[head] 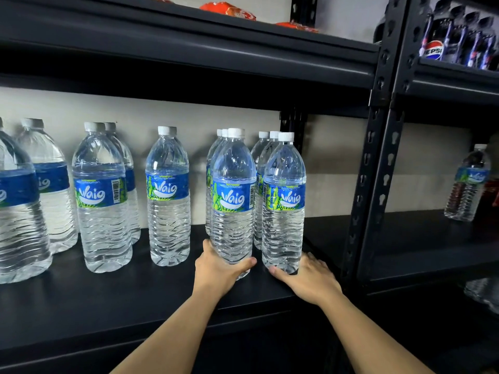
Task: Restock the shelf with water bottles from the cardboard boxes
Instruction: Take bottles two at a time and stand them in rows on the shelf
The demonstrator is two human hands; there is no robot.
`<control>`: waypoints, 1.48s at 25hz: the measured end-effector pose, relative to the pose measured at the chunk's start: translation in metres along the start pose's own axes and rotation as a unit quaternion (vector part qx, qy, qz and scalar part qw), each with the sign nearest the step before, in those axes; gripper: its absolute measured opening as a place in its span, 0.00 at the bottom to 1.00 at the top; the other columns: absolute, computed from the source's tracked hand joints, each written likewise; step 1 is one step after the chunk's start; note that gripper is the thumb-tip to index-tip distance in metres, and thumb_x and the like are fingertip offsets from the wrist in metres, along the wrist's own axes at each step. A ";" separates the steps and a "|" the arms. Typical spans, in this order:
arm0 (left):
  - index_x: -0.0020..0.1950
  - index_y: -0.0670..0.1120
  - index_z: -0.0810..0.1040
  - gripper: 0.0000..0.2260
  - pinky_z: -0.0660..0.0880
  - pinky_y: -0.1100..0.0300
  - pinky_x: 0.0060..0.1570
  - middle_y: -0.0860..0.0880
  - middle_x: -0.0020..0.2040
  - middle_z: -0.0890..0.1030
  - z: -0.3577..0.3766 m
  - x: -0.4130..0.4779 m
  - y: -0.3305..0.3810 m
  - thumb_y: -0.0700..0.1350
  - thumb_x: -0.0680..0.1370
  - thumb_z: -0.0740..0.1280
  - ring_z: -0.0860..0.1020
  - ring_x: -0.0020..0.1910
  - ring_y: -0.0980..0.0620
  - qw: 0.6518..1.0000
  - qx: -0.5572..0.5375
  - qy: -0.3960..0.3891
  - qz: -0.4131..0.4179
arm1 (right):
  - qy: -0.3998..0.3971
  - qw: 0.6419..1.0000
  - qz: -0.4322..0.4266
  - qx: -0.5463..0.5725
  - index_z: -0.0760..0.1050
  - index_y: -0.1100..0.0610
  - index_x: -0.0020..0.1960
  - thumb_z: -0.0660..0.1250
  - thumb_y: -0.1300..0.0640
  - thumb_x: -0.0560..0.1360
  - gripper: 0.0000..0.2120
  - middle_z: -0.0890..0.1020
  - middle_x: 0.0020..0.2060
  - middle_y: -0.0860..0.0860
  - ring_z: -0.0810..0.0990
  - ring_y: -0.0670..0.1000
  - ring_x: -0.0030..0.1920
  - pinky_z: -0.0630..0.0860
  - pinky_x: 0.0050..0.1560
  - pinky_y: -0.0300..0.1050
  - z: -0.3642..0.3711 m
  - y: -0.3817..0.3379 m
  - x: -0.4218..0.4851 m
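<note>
Several clear water bottles with blue labels and white caps stand on the black shelf (113, 300). My left hand (216, 273) grips the base of the front bottle (232, 201) of one row, thumb curled round its right side. My right hand (307, 279) holds the base of the front bottle (283, 206) of the rightmost row, thumb at its front and fingers round its right side. Both bottles stand upright, each with two more lined up behind. No cardboard box is in view.
More water bottles (168, 201) stand to the left along the shelf. A black upright post (378, 171) bounds the shelf on the right. Beyond it a lone bottle (468, 184) stands on the neighbouring shelf. Pepsi bottles (459, 41) and orange packets (232, 9) sit above.
</note>
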State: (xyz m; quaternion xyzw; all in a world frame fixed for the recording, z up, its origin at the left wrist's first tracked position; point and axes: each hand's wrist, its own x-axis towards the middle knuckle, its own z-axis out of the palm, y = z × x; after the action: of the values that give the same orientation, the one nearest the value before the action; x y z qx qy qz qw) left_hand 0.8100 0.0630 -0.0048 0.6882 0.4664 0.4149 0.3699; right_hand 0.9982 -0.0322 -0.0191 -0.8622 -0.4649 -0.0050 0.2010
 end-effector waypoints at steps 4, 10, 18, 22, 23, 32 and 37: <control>0.57 0.47 0.67 0.36 0.73 0.58 0.56 0.48 0.56 0.80 0.000 -0.001 0.002 0.60 0.59 0.80 0.77 0.60 0.47 0.999 0.027 -0.014 -0.019 | 0.015 1.000 0.008 0.012 0.71 0.50 0.68 0.56 0.20 0.64 0.44 0.76 0.63 0.51 0.73 0.54 0.65 0.69 0.64 0.48 -0.005 -0.004 -0.011; 0.67 0.36 0.61 0.41 0.65 0.55 0.69 0.41 0.66 0.69 0.004 -0.052 0.015 0.60 0.68 0.75 0.67 0.68 0.44 0.970 0.234 -0.032 -0.058 | 0.045 0.998 -0.019 -0.031 0.67 0.59 0.73 0.53 0.43 0.82 0.27 0.69 0.73 0.53 0.63 0.52 0.74 0.59 0.72 0.46 -0.004 -0.003 -0.054; 0.65 0.46 0.70 0.20 0.75 0.54 0.55 0.47 0.61 0.76 0.051 -0.202 0.081 0.52 0.75 0.68 0.77 0.59 0.46 0.927 0.197 -0.276 0.161 | -0.107 0.991 0.080 -0.014 0.68 0.44 0.70 0.63 0.43 0.77 0.23 0.74 0.65 0.46 0.75 0.50 0.63 0.72 0.62 0.48 -0.066 0.070 -0.232; 0.62 0.50 0.72 0.21 0.75 0.59 0.51 0.50 0.57 0.78 0.107 -0.298 0.113 0.57 0.73 0.70 0.78 0.54 0.50 0.819 0.202 -0.497 0.203 | -0.108 0.979 0.168 -0.028 0.73 0.52 0.66 0.62 0.48 0.77 0.18 0.79 0.58 0.53 0.77 0.56 0.60 0.73 0.52 0.46 -0.100 0.143 -0.350; 0.61 0.50 0.74 0.19 0.74 0.59 0.49 0.50 0.56 0.79 0.121 -0.329 0.117 0.57 0.74 0.70 0.78 0.53 0.50 0.798 0.206 -0.521 0.220 | -0.100 0.973 0.207 -0.029 0.74 0.52 0.65 0.63 0.48 0.77 0.18 0.80 0.59 0.54 0.77 0.56 0.61 0.73 0.53 0.46 -0.107 0.163 -0.382; 0.68 0.46 0.69 0.25 0.74 0.57 0.54 0.47 0.62 0.77 0.230 -0.498 0.033 0.54 0.75 0.69 0.76 0.57 0.48 0.703 0.255 -0.632 0.202 | -0.072 0.837 0.532 0.111 0.73 0.59 0.68 0.64 0.52 0.78 0.20 0.78 0.62 0.57 0.78 0.56 0.60 0.75 0.62 0.52 -0.059 0.293 -0.559; 0.71 0.46 0.68 0.30 0.73 0.54 0.62 0.45 0.68 0.73 0.294 -0.518 -0.046 0.56 0.73 0.72 0.75 0.63 0.46 0.687 0.291 -0.645 0.166 | -0.036 0.746 0.639 0.182 0.71 0.64 0.68 0.60 0.48 0.80 0.24 0.75 0.66 0.62 0.74 0.60 0.65 0.71 0.63 0.47 0.055 0.346 -0.573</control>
State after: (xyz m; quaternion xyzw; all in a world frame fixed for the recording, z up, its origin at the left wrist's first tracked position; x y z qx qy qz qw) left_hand 0.9500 -0.4510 -0.2750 0.9253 0.0879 -0.2332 0.2858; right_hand 0.9414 -0.6395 -0.2996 -0.9042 0.1963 0.2402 0.2935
